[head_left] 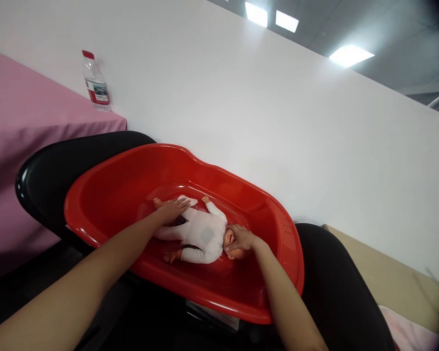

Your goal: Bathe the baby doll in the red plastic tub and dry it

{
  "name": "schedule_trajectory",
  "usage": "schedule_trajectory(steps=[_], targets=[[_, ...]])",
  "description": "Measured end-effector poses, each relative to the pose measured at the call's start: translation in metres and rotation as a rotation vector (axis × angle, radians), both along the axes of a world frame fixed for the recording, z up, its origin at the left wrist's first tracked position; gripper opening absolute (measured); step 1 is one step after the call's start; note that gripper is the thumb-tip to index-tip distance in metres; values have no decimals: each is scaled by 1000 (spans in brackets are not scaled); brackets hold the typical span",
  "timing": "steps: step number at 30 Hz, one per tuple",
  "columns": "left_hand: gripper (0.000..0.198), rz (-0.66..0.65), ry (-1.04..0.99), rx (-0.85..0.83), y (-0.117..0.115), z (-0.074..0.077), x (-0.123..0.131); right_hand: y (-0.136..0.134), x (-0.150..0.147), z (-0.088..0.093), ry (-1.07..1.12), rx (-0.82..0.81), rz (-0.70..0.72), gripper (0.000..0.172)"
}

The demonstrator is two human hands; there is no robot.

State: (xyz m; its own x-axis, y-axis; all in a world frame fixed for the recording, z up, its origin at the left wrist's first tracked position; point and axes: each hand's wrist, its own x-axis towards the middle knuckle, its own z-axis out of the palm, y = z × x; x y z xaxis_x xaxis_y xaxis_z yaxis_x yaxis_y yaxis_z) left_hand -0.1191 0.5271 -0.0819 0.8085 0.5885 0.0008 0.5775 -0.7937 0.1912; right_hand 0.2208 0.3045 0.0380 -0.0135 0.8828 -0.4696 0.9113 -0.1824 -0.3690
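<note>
My two arms, bare along their whole visible length from the frame's lower edge to the wrists; my left hand (171,209) and right hand (241,239) likewise uncovered.

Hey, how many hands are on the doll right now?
2: the left hand lies flat on the legs of the doll, and the right hand holds its head, inside the red tub.

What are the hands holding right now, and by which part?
The baby doll in the red tub: right hand cups its head, left hand rests flat on its legs.
</note>
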Motion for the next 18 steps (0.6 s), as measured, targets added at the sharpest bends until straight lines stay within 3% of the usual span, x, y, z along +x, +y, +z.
schedule_trajectory(steps=[2,7,11,15,18], targets=[[88,89,28,23,2,3,-8,0,0,-1,10,0,0,112],[71,331,63,62,-4,17,-6,-1,3,0,70,-12,7,104],[60,406,89,75,-5,35,-4,-1,6,2,123,-21,8,94],[57,368,-35,112,-10,53,5,1,8,-2,143,-3,-10,101],[61,149,-143,133,-23,59,24,3,11,-9,135,9,-6,103]])
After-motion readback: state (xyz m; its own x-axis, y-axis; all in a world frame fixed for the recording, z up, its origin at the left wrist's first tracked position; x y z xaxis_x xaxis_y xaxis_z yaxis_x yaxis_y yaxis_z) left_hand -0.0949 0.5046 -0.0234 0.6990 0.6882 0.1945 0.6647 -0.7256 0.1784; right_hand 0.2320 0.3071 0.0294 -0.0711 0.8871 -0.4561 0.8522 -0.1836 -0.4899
